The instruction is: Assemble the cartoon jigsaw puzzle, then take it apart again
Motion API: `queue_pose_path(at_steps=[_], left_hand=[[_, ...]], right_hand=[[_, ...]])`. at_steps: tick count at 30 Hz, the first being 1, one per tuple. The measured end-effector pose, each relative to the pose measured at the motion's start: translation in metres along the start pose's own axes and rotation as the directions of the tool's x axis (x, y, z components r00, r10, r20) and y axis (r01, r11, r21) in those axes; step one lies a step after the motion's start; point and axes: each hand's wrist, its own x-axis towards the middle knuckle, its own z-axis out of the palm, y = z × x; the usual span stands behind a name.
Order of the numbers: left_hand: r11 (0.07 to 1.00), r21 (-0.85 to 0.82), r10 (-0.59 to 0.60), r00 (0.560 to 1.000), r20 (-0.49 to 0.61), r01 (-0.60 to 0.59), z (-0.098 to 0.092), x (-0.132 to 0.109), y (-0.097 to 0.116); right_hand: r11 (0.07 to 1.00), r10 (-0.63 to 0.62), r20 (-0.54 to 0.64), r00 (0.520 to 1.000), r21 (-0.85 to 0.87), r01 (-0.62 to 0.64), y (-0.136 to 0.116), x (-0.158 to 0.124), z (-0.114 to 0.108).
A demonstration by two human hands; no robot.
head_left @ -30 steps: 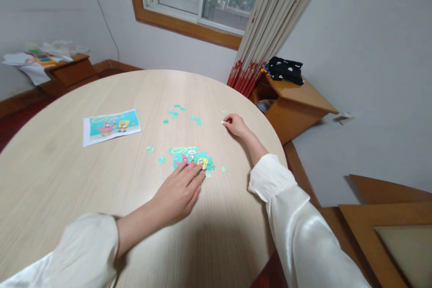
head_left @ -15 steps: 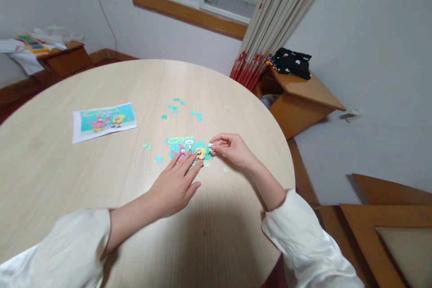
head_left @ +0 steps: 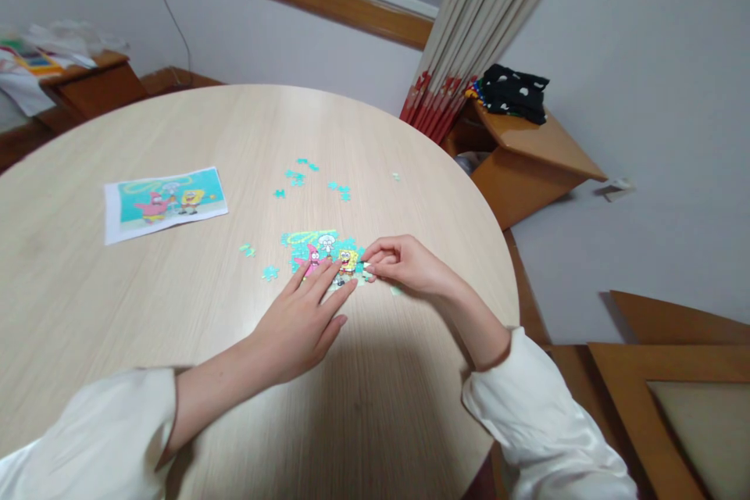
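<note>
A partly joined jigsaw puzzle [head_left: 319,243] with cartoon figures on turquoise lies on the round wooden table [head_left: 375,406]. My left hand [head_left: 301,319] rests flat with fingers spread over the puzzle's lower part, hiding some of it. At the puzzle's right edge, my right hand [head_left: 407,266] pinches a small pale puzzle piece [head_left: 368,271] between thumb and fingers. Loose turquoise pieces [head_left: 296,177] are scattered beyond the puzzle, and a few more pieces [head_left: 270,273] lie to its left. Another pale piece [head_left: 397,291] sits just below my right hand.
A printed reference picture [head_left: 169,203] lies on the table at the left. One lone piece [head_left: 396,176] is farther back on the right. Behind the table stand a curtain [head_left: 469,31] and a wooden stool [head_left: 527,172] with black cloth [head_left: 516,94]. A wooden chair [head_left: 673,359] is at the right.
My right hand has moved the pinched piece slightly down along the puzzle's right edge. My left hand stays on the puzzle. The whole view has shifted a little.
</note>
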Motion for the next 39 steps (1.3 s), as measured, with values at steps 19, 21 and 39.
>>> queue_pose_path(at_steps=[19, 21, 39], left_hand=[[1.0, -0.005, -0.002, 1.0, -0.002, 0.002, 0.001, -0.001, -0.001], [1.0, -0.011, -0.006, 1.0, 0.0, 0.006, 0.001, -0.001, -0.001], [1.0, -0.011, -0.012, 1.0, 0.01, 0.012, -0.001, -0.001, -0.001]], right_hand=[[0.998, 0.036, -0.008, 0.999, -0.049, -0.036, -0.004, -0.002, -0.011], [0.998, 0.053, -0.025, 0.998, -0.039, -0.054, -0.003, -0.002, -0.012], [0.996, 0.079, -0.005, 0.997, -0.028, -0.079, -0.004, -0.003, -0.016]])
